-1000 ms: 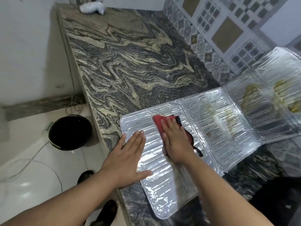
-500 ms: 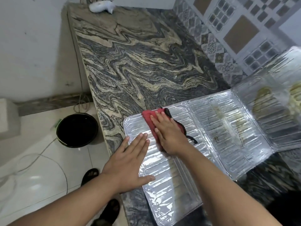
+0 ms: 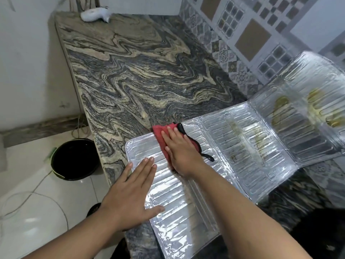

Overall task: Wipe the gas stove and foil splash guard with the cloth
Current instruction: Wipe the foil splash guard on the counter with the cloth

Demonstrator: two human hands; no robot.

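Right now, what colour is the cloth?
Red with black trim, under the right hand; head view.

red cloth (image 3: 160, 136) on flat, stained foil guard (image 3: 248, 146)

Setting: a home kitchen. It showed a veined stone countertop (image 3: 141, 75), a patterned tile backsplash (image 3: 242, 34), a ribbed foil splash guard (image 3: 261, 146) and a black bucket (image 3: 74, 159) on a tiled floor (image 3: 28, 212).

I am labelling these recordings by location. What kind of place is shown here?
Most likely a home kitchen: a granite countertop, a patterned tile backsplash, and a grease-stained foil splash guard lying flat on it.
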